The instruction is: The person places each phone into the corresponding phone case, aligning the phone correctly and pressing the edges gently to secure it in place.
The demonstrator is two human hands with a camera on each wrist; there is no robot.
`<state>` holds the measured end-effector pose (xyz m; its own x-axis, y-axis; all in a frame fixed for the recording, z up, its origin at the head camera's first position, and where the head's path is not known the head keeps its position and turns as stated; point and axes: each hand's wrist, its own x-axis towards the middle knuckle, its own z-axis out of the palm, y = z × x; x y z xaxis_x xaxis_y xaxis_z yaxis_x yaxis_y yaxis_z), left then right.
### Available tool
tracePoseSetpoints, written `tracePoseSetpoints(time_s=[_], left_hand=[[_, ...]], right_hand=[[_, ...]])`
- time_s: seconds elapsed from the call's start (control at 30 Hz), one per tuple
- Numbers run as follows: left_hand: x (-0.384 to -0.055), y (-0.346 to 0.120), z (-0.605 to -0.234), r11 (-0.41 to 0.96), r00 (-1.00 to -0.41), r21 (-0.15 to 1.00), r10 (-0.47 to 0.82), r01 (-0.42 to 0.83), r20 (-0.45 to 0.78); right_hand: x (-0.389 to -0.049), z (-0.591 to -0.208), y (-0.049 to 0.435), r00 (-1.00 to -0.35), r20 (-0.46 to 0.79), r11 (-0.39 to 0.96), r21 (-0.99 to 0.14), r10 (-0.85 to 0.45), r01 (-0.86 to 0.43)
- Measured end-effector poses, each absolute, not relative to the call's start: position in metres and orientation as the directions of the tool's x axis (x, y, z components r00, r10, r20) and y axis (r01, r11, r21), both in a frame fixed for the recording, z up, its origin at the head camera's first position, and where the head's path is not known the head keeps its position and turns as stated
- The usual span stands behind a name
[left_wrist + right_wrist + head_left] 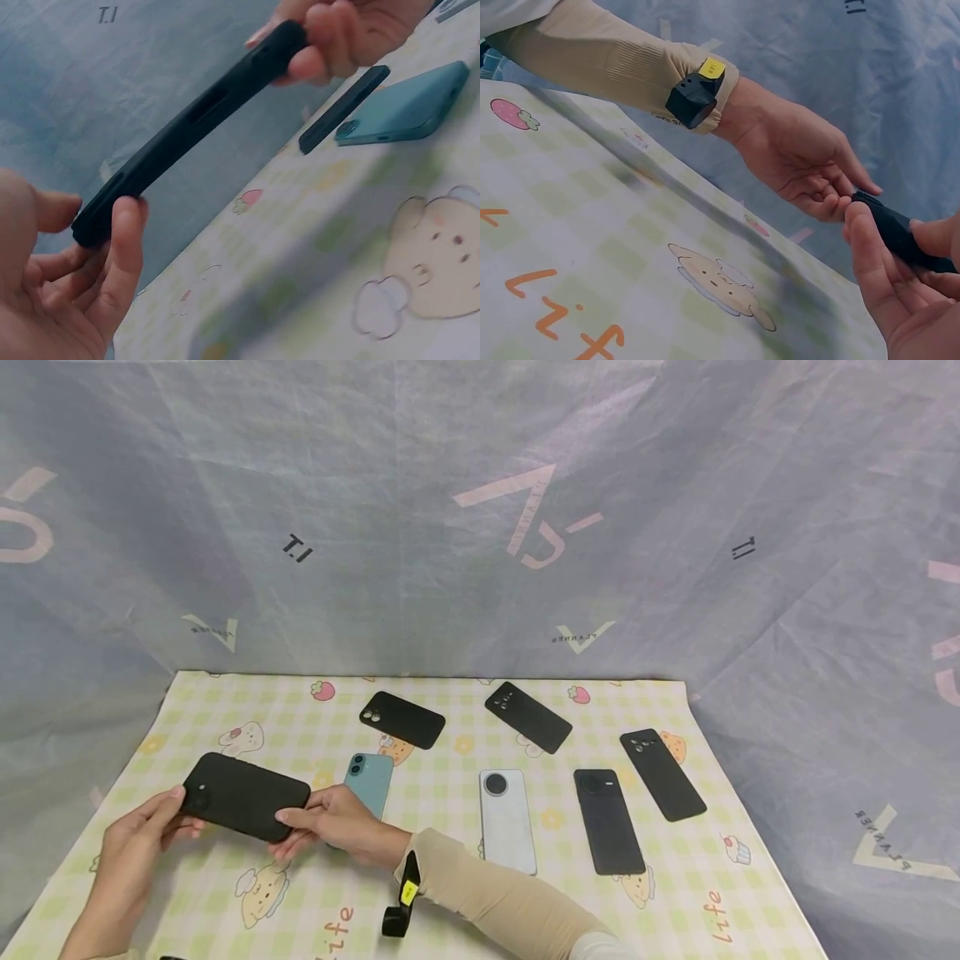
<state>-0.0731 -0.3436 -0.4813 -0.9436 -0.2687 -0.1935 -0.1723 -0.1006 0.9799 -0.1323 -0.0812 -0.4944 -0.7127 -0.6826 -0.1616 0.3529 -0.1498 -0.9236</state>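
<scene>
Both hands hold a black phone in a black case above the left of the table, camera end to the left. My left hand pinches that end, thumb on the near face and fingers beneath. My right hand grips the opposite end, thumb on top. Edge-on in the left wrist view, the cased phone slants up to the right, slots showing along its side. In the right wrist view my right hand partly hides the cased phone. A teal phone lies partly behind my right hand.
Across the checked tablecloth lie a white phone, a dark phone and three black phone cases with camera cutouts: one at back left, one at back middle, one at right. Grey cloth hangs behind.
</scene>
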Motion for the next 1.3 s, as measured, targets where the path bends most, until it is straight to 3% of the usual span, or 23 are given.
tracePoseSetpoints(time_s=[0.3,0.53,0.73,1.1,1.3], left_hand=[[-0.072,-0.328,-0.490,-0.144,-0.962,0.975,-0.194,-0.168,-0.194],[-0.074,-0.301,-0.492,0.034,-0.963,0.974,-0.158,-0.226,-0.218],[-0.075,-0.285,-0.493,0.090,-0.957,0.966,-0.182,-0.243,-0.224],[-0.075,-0.290,-0.492,0.135,-0.973,0.971,-0.150,-0.196,-0.176],[-0.074,-0.297,-0.493,0.099,-0.984,0.982,-0.095,-0.159,-0.150]], right_hand=[[-0.133,-0.498,-0.081,-0.737,-0.159,-0.174,-0.919,-0.657,0.353],[-0.134,-0.500,-0.083,-0.763,-0.158,-0.186,-0.921,-0.627,0.343],[-0.133,-0.500,-0.084,-0.772,-0.147,-0.202,-0.920,-0.618,0.337],[-0.135,-0.496,-0.080,-0.822,-0.177,-0.020,-0.974,-0.542,0.224],[-0.141,-0.492,-0.076,-0.818,-0.155,-0.061,-0.972,-0.555,0.225]])
